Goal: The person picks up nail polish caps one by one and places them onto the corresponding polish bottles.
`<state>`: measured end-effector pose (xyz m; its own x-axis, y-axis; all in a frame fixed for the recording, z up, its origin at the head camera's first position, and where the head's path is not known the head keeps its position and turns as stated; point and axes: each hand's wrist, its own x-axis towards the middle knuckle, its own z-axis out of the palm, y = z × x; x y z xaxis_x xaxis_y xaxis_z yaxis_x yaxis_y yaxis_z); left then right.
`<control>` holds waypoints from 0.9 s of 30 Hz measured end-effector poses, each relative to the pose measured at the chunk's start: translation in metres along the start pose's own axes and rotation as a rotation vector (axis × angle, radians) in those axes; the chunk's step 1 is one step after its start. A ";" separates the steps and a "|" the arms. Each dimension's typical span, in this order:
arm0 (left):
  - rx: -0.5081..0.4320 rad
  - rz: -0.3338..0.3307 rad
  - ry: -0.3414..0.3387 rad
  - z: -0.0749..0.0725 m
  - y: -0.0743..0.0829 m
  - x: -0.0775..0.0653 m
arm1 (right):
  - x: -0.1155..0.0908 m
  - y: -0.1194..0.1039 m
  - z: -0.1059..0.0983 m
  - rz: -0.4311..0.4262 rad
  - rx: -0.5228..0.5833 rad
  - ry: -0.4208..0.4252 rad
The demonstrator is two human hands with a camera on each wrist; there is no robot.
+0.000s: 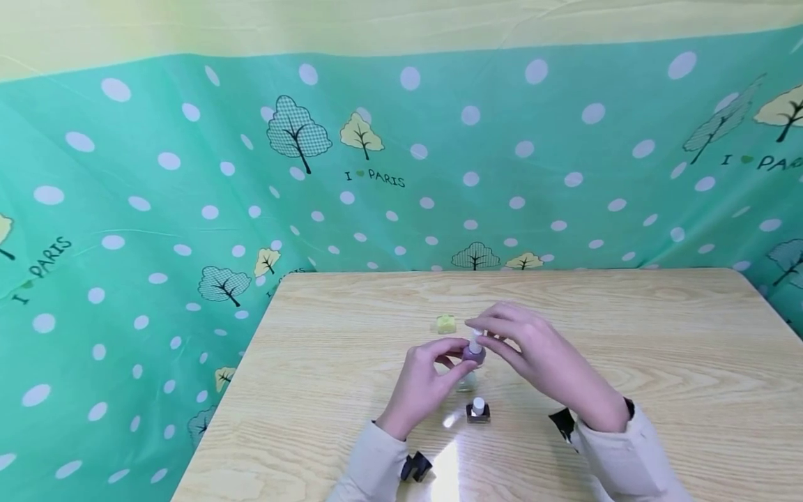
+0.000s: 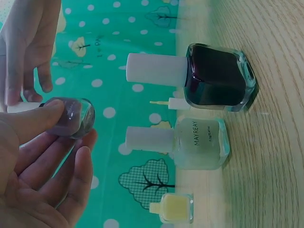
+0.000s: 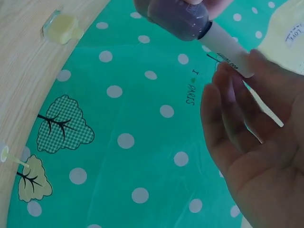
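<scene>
A purple nail polish bottle (image 1: pixel 475 354) is up off the table, its white cap (image 3: pixel 230 54) still on its neck. My left hand (image 1: pixel 426 380) grips the glass body between thumb and fingers. From the other side my right hand (image 1: pixel 533 348) pinches the end of the cap with thumb and fingertips. Below the hands stand a dark nail polish bottle (image 2: pixel 216 76) and a pale, clear one (image 2: pixel 202 142), both with white caps on. Farther back a small yellow bottle (image 1: pixel 446 323) stands without a cap.
A white cap with a yellow-coated brush (image 2: pixel 178 103) stands on the wooden table (image 1: pixel 339 314), hidden behind my right hand in the head view. Black straps (image 1: pixel 415 467) hang at both wrists. A green dotted cloth (image 1: pixel 376 139) hangs behind the table and at its left.
</scene>
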<state>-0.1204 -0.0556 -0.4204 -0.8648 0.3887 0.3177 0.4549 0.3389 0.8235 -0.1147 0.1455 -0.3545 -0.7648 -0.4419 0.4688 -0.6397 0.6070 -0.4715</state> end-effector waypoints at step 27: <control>-0.014 0.017 0.034 0.003 -0.004 0.002 | -0.004 0.001 0.002 0.002 0.017 0.030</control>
<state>-0.1232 -0.0536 -0.4249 -0.8640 0.3648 0.3470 0.4665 0.3205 0.8245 -0.1131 0.1466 -0.3585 -0.7634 -0.4207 0.4902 -0.6399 0.5965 -0.4845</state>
